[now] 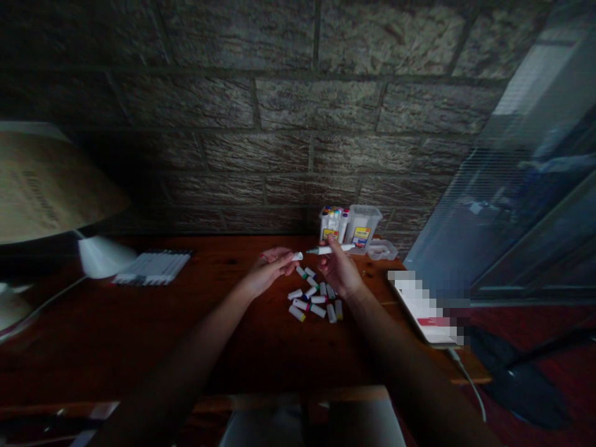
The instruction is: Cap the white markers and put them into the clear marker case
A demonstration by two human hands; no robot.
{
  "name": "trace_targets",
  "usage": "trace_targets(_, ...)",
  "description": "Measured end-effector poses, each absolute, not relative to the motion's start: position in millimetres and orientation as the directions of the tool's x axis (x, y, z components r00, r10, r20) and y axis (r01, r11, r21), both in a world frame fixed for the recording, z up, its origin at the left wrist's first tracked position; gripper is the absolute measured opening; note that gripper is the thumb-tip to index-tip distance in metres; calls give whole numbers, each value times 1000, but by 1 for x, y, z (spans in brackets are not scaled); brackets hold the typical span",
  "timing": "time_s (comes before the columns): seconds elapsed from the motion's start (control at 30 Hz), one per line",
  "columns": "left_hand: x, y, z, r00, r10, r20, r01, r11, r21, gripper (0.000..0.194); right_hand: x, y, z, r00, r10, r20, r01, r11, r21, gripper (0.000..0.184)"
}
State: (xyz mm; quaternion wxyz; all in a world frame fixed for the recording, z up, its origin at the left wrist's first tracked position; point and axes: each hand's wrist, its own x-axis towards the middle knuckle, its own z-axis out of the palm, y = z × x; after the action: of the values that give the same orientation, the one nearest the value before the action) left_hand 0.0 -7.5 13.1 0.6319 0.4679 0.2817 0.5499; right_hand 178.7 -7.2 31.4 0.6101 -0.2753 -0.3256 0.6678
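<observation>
My right hand (339, 270) is closed around a white marker (331, 249) held level above the wooden table (223, 323), its tip pointing left. My left hand (272, 266) pinches a white marker cap (297, 256) just left of that tip, a small gap between them. Below both hands lie several loose white caps (315, 300) with coloured ends. Behind the hands stands a clear plastic box (331, 225) holding markers, with a second clear box (363, 228) beside it.
A row of white markers (153, 267) lies at the table's left, next to a white lamp base (103, 256) and a cardboard box (44, 186). A clear lid (382, 250) and a white booklet (431, 308) sit on the right. A brick wall stands behind.
</observation>
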Motion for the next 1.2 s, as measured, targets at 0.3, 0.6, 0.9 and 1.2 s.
trace_targets(0.3,-4,-11,18,309,937,163,-514,20,858,26,185,-19,37,-283,945,166,-640,-57,-766,27)
trace_targets(0.6,-4,-16,21,383,900,211,-513,17,858,26,184,-23,42,-263,950,168,-618,-32,-786,29)
trace_targets(0.9,-6,-14,19,387,897,215,-517,18,856,25,183,-24,42,-285,943,174,-585,-27,-811,29)
trace_targets(1.2,-8,-14,17,428,878,216,-516,41,855,22,182,-26,43,-292,941,170,-585,-35,-810,28)
